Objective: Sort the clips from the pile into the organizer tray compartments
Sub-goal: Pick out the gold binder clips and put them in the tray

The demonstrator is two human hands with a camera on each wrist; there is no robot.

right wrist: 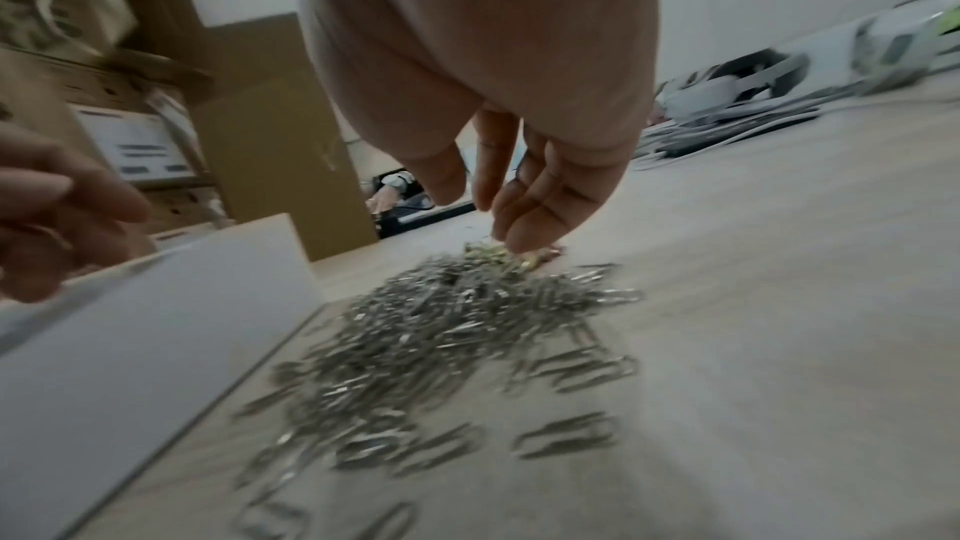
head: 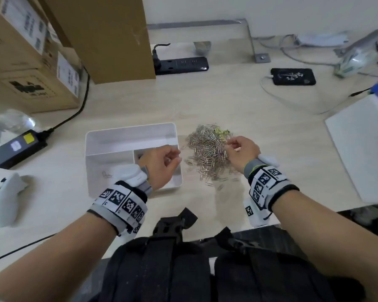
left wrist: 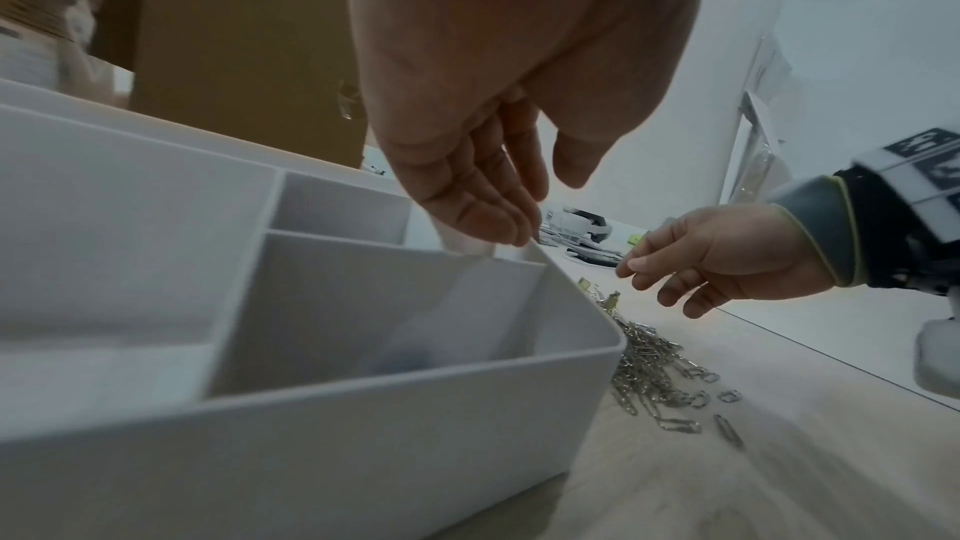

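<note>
A white organizer tray [head: 129,127] [left wrist: 364,446] [right wrist: 129,343] with several compartments sits left of a pile of silver paper clips [head: 207,153] [left wrist: 649,368] [right wrist: 442,335]. A few yellow-gold clips [head: 222,132] [right wrist: 499,255] lie at the pile's far edge. My left hand [head: 175,155] [left wrist: 540,212] hovers over the tray's right compartment, fingers curled round a silver clip [head: 182,147]. My right hand [head: 230,146] [right wrist: 483,212] hangs over the pile's far right with thumb apart, fingertips touching the gold clips. One clip [head: 106,174] lies in the tray's near-left compartment.
Cardboard boxes [head: 107,35] stand at the back left beside a black power strip [head: 181,65]. A phone [head: 292,76] and cables lie at the back right, a white slab [head: 362,149] at the right. A power adapter [head: 15,149] and white controller [head: 7,192] sit left.
</note>
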